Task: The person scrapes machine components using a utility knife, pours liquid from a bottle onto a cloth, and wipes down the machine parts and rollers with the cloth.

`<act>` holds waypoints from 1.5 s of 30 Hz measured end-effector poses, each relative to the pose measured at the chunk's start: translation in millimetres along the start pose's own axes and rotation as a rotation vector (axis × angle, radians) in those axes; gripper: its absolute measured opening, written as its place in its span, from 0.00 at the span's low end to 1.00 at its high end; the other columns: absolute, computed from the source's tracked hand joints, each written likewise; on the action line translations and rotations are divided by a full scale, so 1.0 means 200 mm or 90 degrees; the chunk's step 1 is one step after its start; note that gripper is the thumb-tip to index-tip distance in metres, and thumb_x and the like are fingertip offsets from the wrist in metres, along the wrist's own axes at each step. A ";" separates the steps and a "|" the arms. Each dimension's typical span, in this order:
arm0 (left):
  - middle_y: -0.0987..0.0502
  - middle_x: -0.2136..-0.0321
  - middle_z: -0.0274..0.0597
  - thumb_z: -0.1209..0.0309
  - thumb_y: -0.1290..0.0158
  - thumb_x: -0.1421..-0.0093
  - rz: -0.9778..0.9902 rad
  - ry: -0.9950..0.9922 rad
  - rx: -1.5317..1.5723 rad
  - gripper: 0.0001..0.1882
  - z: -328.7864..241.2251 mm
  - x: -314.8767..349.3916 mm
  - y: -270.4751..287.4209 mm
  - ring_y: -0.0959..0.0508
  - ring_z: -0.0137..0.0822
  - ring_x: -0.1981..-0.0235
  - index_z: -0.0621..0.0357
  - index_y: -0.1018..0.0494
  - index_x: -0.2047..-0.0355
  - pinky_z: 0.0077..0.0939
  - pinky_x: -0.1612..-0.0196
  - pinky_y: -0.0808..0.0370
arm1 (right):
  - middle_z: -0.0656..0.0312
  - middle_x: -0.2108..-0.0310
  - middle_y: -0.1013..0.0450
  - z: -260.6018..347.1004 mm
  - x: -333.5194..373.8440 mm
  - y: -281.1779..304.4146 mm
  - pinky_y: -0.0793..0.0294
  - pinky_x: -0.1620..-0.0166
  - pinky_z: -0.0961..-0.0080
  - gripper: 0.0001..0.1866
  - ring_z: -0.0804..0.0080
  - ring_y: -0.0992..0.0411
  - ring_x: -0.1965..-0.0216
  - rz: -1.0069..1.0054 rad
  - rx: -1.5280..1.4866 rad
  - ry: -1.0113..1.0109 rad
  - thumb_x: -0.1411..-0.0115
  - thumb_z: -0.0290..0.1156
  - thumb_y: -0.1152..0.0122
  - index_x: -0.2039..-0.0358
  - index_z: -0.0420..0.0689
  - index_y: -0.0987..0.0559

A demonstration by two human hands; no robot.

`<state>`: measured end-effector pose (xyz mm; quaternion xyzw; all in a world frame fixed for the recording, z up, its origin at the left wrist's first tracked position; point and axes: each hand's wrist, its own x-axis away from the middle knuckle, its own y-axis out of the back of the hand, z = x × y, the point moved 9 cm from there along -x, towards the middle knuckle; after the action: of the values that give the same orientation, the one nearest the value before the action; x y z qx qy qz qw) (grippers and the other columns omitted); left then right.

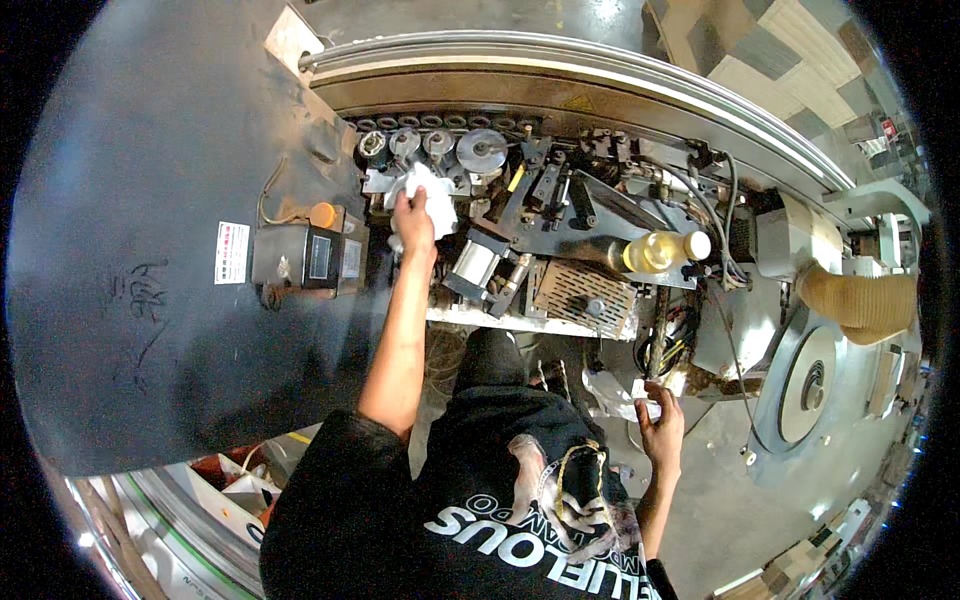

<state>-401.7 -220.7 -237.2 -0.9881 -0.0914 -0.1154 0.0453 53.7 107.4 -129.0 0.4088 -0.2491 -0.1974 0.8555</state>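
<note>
My left hand is closed on a crumpled white cloth, pressing it against the machine just below a row of round metal rollers. Under and around the cloth, some of the metal parts are hidden. Lower and to the right, my right hand is by the machine's front edge, its fingers bent and the thumb apart from them. A small white piece shows beside its fingertips; whether they touch it I cannot tell. Close to that hand hangs crumpled clear-white plastic.
A clear bottle of yellow liquid with a white cap lies on the machine, right of a metal cylinder and a slotted plate. A dark panel fills the left. A ribbed hose and a large round reel stand right.
</note>
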 end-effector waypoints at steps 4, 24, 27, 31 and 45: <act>0.21 0.57 0.44 0.66 0.49 0.31 0.098 -0.025 -0.172 0.21 0.07 -0.26 -0.18 0.24 0.36 0.55 0.66 0.31 0.42 0.33 0.50 0.29 | 0.51 0.55 0.22 0.17 -0.10 -0.15 0.26 0.49 0.65 0.17 0.55 0.23 0.53 0.029 0.016 -0.033 0.41 0.27 0.35 0.51 0.38 0.22; 0.20 0.60 0.37 0.69 0.51 0.31 0.169 -0.024 -0.037 0.15 -0.36 0.02 -0.16 0.25 0.27 0.60 0.67 0.26 0.50 0.25 0.52 0.29 | 0.49 0.52 0.23 0.57 -0.55 -0.16 0.27 0.47 0.61 0.21 0.49 0.25 0.50 -0.008 -0.079 0.072 0.42 0.30 0.33 0.48 0.41 0.23; 0.19 0.60 0.39 0.69 0.48 0.31 0.422 -0.088 -0.201 0.16 -0.50 0.34 -0.41 0.24 0.27 0.61 0.69 0.27 0.49 0.24 0.55 0.27 | 0.50 0.45 0.27 0.72 -0.58 -0.04 0.29 0.43 0.61 0.31 0.50 0.28 0.44 -0.089 -0.133 0.133 0.45 0.35 0.29 0.42 0.41 0.27; 0.18 0.69 0.53 0.70 0.44 0.36 0.729 -0.146 -0.417 0.14 -0.38 0.86 -0.86 0.19 0.34 0.68 0.69 0.24 0.56 0.30 0.62 0.24 | 0.52 0.40 0.31 0.79 -0.60 0.16 0.35 0.36 0.57 0.41 0.51 0.33 0.39 -0.168 -0.165 0.323 0.48 0.43 0.27 0.37 0.42 0.33; 0.19 0.67 0.44 0.65 0.44 0.34 0.901 0.020 -0.323 0.12 1.00 2.84 -1.84 0.19 0.34 0.64 0.64 0.24 0.60 0.28 0.59 0.25 | 0.53 0.65 0.23 -1.34 0.75 0.51 0.25 0.58 0.62 0.12 0.51 0.24 0.62 -0.341 -0.155 -0.260 0.47 0.30 0.31 0.62 0.42 0.20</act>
<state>115.7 258.8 -271.4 -0.7890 0.5958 -0.0907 -0.1194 344.0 247.0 -153.5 0.3065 -0.2740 -0.5204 0.7485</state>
